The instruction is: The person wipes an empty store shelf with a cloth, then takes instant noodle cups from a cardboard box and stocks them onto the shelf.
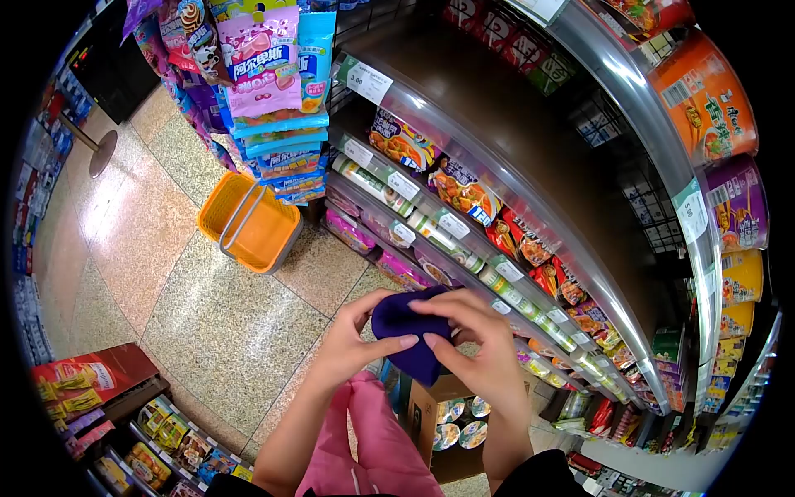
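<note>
A dark purple folded cloth (418, 352) is held up in front of my body, between both hands. My left hand (352, 344) pinches its left side, with the thumb lying across the front. On the other side, my right hand (476, 335) grips the upper and right part, fingers over the top and thumb pressed on the front. The cloth's underside and the fingertips behind it are hidden. Below my right forearm stands an open cardboard box (422, 410) with several round-lidded cups (447, 436) in it.
An orange shopping basket (290, 224) with a grey handle sits on the tiled floor (207, 340). Shelves (464, 124) with noodle packets (464, 189) run along the right. Candy bags (263, 62) hang at the upper left. Another snack shelf (178, 451) stands at lower left.
</note>
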`<action>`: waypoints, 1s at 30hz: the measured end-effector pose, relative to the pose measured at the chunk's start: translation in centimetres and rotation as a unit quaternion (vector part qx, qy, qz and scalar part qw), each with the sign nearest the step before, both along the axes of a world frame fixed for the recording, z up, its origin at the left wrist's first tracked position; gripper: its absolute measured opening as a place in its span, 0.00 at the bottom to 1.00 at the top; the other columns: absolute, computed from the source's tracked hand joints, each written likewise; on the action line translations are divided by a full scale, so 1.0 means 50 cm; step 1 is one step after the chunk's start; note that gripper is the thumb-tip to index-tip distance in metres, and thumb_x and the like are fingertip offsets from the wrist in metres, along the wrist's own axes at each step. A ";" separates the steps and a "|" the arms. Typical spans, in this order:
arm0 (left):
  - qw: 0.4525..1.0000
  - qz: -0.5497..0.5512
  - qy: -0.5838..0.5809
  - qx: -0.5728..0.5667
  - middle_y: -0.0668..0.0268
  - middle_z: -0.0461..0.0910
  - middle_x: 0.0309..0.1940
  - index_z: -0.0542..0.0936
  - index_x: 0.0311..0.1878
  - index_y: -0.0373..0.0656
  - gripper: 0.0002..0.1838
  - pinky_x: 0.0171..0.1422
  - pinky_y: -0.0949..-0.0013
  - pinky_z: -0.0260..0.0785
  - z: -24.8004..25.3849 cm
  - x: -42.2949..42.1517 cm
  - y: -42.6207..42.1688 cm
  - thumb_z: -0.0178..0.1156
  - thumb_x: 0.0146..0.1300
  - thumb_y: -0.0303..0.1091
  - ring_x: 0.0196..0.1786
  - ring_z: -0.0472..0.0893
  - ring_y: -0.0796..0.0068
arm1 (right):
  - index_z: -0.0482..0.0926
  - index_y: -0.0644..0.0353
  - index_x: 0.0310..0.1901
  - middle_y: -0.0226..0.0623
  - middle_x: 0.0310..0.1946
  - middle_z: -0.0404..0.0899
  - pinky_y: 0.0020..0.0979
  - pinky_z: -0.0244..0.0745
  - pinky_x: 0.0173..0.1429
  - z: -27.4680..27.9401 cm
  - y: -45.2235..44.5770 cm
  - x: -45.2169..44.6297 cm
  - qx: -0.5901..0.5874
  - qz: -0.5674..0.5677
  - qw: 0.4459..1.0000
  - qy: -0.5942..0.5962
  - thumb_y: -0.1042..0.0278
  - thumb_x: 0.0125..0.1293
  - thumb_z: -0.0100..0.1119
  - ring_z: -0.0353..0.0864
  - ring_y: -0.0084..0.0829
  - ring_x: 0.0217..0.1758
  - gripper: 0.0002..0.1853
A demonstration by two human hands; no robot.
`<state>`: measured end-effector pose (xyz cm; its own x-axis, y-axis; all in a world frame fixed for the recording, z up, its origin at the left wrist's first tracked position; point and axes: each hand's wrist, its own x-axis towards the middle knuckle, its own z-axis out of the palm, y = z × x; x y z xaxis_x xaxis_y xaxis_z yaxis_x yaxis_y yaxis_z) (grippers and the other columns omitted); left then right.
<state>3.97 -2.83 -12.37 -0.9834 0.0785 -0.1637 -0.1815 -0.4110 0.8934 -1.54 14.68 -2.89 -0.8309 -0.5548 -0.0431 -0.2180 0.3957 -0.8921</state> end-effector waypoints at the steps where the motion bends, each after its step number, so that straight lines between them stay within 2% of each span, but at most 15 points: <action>1: 1.000 0.015 -0.007 -0.004 0.65 0.82 0.49 0.80 0.55 0.36 0.26 0.67 0.68 0.65 0.007 0.000 0.004 0.76 0.51 0.27 0.56 0.78 0.75 | 0.81 0.57 0.59 0.36 0.48 0.81 0.26 0.77 0.37 -0.002 -0.004 0.001 0.005 -0.036 0.999 0.009 0.80 0.54 0.68 0.83 0.32 0.45 0.27; 3: 0.999 0.047 -0.019 -0.014 0.64 0.83 0.47 0.81 0.53 0.35 0.23 0.65 0.69 0.67 0.027 -0.001 0.008 0.74 0.53 0.26 0.53 0.79 0.76 | 0.79 0.55 0.63 0.36 0.51 0.80 0.28 0.77 0.41 -0.006 -0.017 0.001 0.013 -0.107 0.994 0.029 0.77 0.51 0.73 0.82 0.33 0.48 0.33; 4: 0.998 0.053 0.001 -0.042 0.65 0.83 0.46 0.80 0.53 0.35 0.23 0.64 0.69 0.68 0.032 -0.002 0.003 0.75 0.52 0.24 0.52 0.80 0.75 | 0.74 0.54 0.68 0.37 0.60 0.77 0.32 0.78 0.53 -0.016 -0.012 -0.003 0.032 -0.114 0.989 0.084 0.74 0.47 0.79 0.79 0.33 0.58 0.42; 6: 0.992 0.066 0.037 -0.099 0.67 0.83 0.44 0.80 0.53 0.35 0.24 0.63 0.69 0.69 0.040 -0.005 -0.007 0.75 0.51 0.21 0.49 0.81 0.75 | 0.73 0.56 0.69 0.37 0.65 0.73 0.33 0.75 0.60 -0.038 -0.016 -0.015 -0.107 -0.075 0.991 -0.040 0.74 0.48 0.80 0.75 0.32 0.64 0.43; 8: 0.986 0.073 0.091 -0.123 0.65 0.81 0.47 0.80 0.52 0.35 0.25 0.65 0.67 0.68 0.042 -0.010 -0.017 0.76 0.49 0.23 0.52 0.80 0.72 | 0.74 0.60 0.68 0.37 0.68 0.73 0.31 0.74 0.64 -0.066 -0.015 -0.024 -0.207 -0.014 0.965 -0.161 0.75 0.49 0.78 0.75 0.27 0.67 0.40; 11: 0.933 0.152 0.154 -0.289 0.62 0.79 0.53 0.80 0.54 0.36 0.29 0.68 0.63 0.66 0.061 -0.025 -0.034 0.77 0.46 0.25 0.59 0.78 0.68 | 0.77 0.60 0.65 0.35 0.61 0.80 0.28 0.76 0.59 -0.076 -0.028 -0.044 -0.132 0.005 0.983 -0.129 0.77 0.50 0.77 0.79 0.22 0.59 0.37; 12: 0.897 0.188 0.170 -0.361 0.61 0.77 0.56 0.80 0.55 0.36 0.30 0.70 0.62 0.65 0.071 -0.029 -0.039 0.78 0.44 0.26 0.61 0.76 0.66 | 0.80 0.61 0.60 0.34 0.52 0.85 0.25 0.77 0.55 -0.057 -0.047 -0.051 -0.126 -0.024 0.990 -0.065 0.80 0.52 0.74 0.82 0.20 0.52 0.30; 13: 0.903 0.213 0.145 -0.344 0.60 0.74 0.60 0.77 0.61 0.38 0.36 0.73 0.58 0.61 0.079 -0.035 -0.044 0.77 0.45 0.30 0.65 0.73 0.63 | 0.83 0.62 0.55 0.36 0.48 0.87 0.25 0.78 0.53 -0.047 -0.057 -0.060 -0.080 -0.053 0.995 -0.007 0.83 0.52 0.72 0.83 0.20 0.50 0.25; 15: 0.919 0.253 0.114 -0.281 0.59 0.75 0.60 0.71 0.67 0.39 0.37 0.74 0.58 0.61 0.074 -0.044 -0.054 0.73 0.53 0.34 0.65 0.74 0.62 | 0.84 0.64 0.51 0.40 0.47 0.88 0.26 0.78 0.56 -0.019 -0.083 -0.083 -0.072 -0.102 0.987 0.105 0.86 0.51 0.68 0.85 0.22 0.51 0.22; 16: 0.919 0.264 0.105 -0.272 0.58 0.75 0.61 0.70 0.68 0.39 0.36 0.74 0.58 0.61 0.075 -0.046 -0.058 0.71 0.55 0.35 0.65 0.74 0.62 | 0.85 0.64 0.48 0.41 0.50 0.88 0.30 0.78 0.61 -0.008 -0.101 -0.098 -0.066 -0.125 0.972 0.187 0.90 0.45 0.64 0.87 0.31 0.55 0.24; 17: 0.920 0.274 0.096 -0.262 0.58 0.75 0.62 0.69 0.69 0.39 0.35 0.74 0.57 0.61 0.075 -0.047 -0.060 0.69 0.58 0.35 0.65 0.74 0.62 | 0.85 0.63 0.46 0.43 0.51 0.87 0.38 0.77 0.64 -0.023 -0.113 -0.134 -0.107 -0.107 0.940 0.306 0.90 0.40 0.61 0.86 0.41 0.57 0.26; 19: 0.920 0.286 0.082 -0.255 0.56 0.74 0.62 0.68 0.70 0.39 0.33 0.74 0.57 0.61 0.075 -0.045 -0.061 0.65 0.62 0.36 0.65 0.74 0.63 | 0.85 0.62 0.42 0.43 0.52 0.87 0.44 0.77 0.65 -0.004 -0.142 -0.196 -0.051 -0.055 0.845 0.529 0.87 0.41 0.62 0.85 0.45 0.59 0.22; 21: 0.918 0.288 0.076 -0.261 0.56 0.74 0.63 0.68 0.70 0.39 0.31 0.74 0.57 0.61 0.073 -0.038 -0.059 0.62 0.65 0.36 0.65 0.74 0.63 | 0.85 0.60 0.40 0.40 0.53 0.86 0.47 0.77 0.65 -0.003 -0.171 -0.262 -0.010 0.005 0.778 0.628 0.80 0.47 0.64 0.83 0.44 0.60 0.15; 22: 0.919 0.289 0.072 -0.260 0.56 0.74 0.63 0.68 0.70 0.38 0.30 0.74 0.57 0.61 0.069 -0.035 -0.058 0.61 0.66 0.35 0.65 0.74 0.63 | 0.84 0.57 0.38 0.36 0.53 0.86 0.46 0.78 0.64 -0.012 -0.189 -0.294 -0.005 0.015 0.745 0.666 0.73 0.51 0.65 0.83 0.42 0.59 0.10; 30: 0.952 0.262 0.003 -0.160 0.56 0.76 0.60 0.69 0.68 0.37 0.26 0.70 0.62 0.64 0.057 -0.014 -0.060 0.58 0.70 0.34 0.62 0.76 0.67 | 0.80 0.53 0.35 0.32 0.53 0.83 0.44 0.75 0.68 -0.094 -0.235 -0.418 0.091 0.097 0.687 0.714 0.69 0.55 0.64 0.80 0.38 0.62 0.06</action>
